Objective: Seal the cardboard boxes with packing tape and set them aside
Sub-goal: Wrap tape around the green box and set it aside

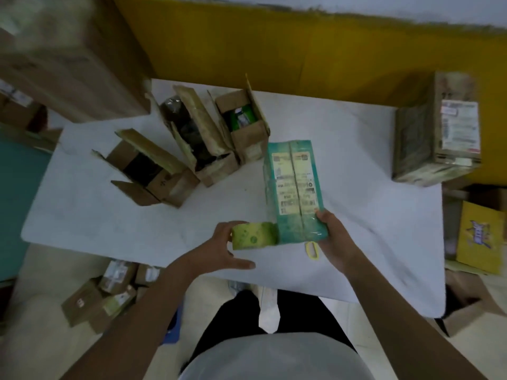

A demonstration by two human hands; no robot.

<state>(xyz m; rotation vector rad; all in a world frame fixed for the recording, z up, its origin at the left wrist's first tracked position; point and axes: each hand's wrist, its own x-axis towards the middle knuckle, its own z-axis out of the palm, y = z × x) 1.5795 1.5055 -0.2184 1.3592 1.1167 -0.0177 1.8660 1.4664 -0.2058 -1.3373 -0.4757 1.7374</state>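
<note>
Across mid-frame, a white table (109,229). Upper left on it, three open boxes (208,138). At centre, a taped box (295,187), near right corner gripped by right hand (333,237), fingers curled. Beside its near left corner, left hand (219,250), fingers curled round tape roll (253,235).

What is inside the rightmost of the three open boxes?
The open box holds a green package with a white label; its walls hide the rest.

Glossy taped cardboard box (295,187); matt white tabletop (356,215) (smooth); rough brown open cartons (153,171)
</note>
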